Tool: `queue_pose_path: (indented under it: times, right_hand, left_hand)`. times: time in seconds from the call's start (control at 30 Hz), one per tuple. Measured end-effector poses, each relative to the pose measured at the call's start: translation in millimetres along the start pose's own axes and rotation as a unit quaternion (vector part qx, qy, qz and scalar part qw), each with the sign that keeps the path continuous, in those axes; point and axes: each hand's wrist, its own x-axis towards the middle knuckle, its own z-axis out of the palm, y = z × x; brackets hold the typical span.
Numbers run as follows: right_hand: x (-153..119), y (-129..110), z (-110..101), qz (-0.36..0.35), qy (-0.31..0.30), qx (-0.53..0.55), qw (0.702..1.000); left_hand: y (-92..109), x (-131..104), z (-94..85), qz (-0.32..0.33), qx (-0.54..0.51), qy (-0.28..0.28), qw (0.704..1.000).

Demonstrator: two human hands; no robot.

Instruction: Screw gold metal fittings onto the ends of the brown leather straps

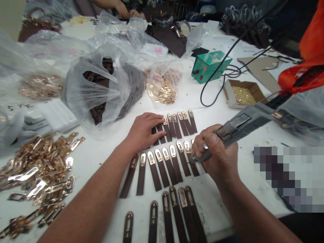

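My left hand [146,131] lies on the far row of dark straps [178,126], fingers spread and pointing right over the straps at that row's left end. My right hand [220,152] is wrapped round a grey electric screwdriver [243,123], held tilted with its tip end low over the right part of the middle row. Dark brown straps with gold metal plates [165,162] lie side by side in that middle row. Nearer me is another row of straps [174,209] with gold plates at their tops.
Loose gold plates [40,168] are heaped at left. Behind stand a plastic bag of dark pieces [101,87], a bag of gold parts [164,84], a green box [211,65] with a cable, and a carton of small gold pieces [243,94]. Another person's hands [126,10] show at the top.
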Motion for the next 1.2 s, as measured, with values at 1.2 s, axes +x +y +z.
queue_pose_path:
  times: [1.2]
  right_hand:
    - [1.6,-6.4,7.6,-0.034,0.031,-0.037,0.998]
  left_hand:
    - [1.0,-0.8,-0.6,-0.01,-0.007,-0.003,1.0]
